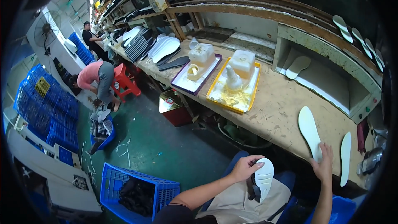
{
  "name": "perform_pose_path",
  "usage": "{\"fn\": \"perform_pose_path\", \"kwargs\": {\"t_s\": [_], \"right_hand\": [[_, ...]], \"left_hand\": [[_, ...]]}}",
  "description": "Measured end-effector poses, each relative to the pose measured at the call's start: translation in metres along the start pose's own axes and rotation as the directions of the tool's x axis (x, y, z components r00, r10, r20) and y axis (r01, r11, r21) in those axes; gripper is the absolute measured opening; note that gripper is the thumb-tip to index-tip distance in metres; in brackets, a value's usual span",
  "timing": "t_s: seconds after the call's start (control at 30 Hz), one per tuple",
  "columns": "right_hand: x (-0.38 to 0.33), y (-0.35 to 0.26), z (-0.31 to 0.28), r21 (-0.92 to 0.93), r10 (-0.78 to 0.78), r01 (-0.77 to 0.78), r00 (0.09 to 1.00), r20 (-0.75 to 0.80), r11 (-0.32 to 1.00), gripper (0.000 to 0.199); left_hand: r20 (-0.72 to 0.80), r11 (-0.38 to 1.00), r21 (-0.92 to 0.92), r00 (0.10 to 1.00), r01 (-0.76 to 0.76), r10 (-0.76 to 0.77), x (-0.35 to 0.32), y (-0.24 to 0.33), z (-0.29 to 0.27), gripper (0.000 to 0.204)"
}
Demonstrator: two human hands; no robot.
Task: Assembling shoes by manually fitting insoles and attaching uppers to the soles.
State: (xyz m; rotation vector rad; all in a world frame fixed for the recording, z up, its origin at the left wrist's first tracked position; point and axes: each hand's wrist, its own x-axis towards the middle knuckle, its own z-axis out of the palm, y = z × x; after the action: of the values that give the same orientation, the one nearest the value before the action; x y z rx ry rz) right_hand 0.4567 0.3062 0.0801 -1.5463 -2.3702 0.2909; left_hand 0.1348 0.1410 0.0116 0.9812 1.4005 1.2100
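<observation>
My left hand (245, 169) is closed on a shoe part, its thumb pressing the top end of a white grooved sole (264, 176). Something dark, perhaps the upper, shows beneath that sole, over my lap; its exact form is partly hidden. On the bench to the right, a long pale insole (308, 125) lies flat. My right hand (324, 164) reaches its lower end with fingers stretched out and thumb apart, touching it. Another pale insole (345, 159) lies just right of that hand.
A yellow tray (255, 95) and a purple tray (195, 91) hold glue containers. Behind stand stacked insoles (163, 47) and an open-fronted box (319, 85) with an insole inside. A blue crate (166, 191) with dark pieces is on the floor; a person in pink (90, 76) bends farther back.
</observation>
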Motion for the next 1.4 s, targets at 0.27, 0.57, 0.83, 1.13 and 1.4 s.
{"fn": "perform_pose_path", "kwargs": {"t_s": [0.27,0.57,0.83,1.13,1.4], "right_hand": [[0.051,-0.022,0.047,-0.146,-0.107,0.081,0.977,-0.183,0.986,0.063],[-0.071,-0.024,0.01,0.95,0.069,-0.139,0.99,0.125,0.279,0.056],[-0.105,-0.045,0.042,0.897,-0.006,-0.406,0.911,0.412,-0.174,0.051],[-0.103,-0.066,0.088,0.926,-0.05,-0.377,0.925,0.376,0.004,0.018],[-0.086,-0.09,0.107,0.821,0.06,-0.314,0.944,0.326,0.478,0.021]], "left_hand": [[-0.079,0.946,-0.243,0.976,-0.217,0.203,-0.048,0.044,0.028,0.039],[0.059,0.916,-0.349,0.98,0.199,-0.191,-0.025,-0.036,0.051,0.04],[-0.003,0.766,-0.627,0.982,0.145,-0.188,0.024,-0.033,0.012,0.04],[0.014,0.646,-0.732,0.953,0.216,-0.303,0.024,-0.02,0.01,0.038],[0.015,0.681,-0.705,0.964,0.2,-0.267,0.015,-0.02,0.007,0.036]]}}
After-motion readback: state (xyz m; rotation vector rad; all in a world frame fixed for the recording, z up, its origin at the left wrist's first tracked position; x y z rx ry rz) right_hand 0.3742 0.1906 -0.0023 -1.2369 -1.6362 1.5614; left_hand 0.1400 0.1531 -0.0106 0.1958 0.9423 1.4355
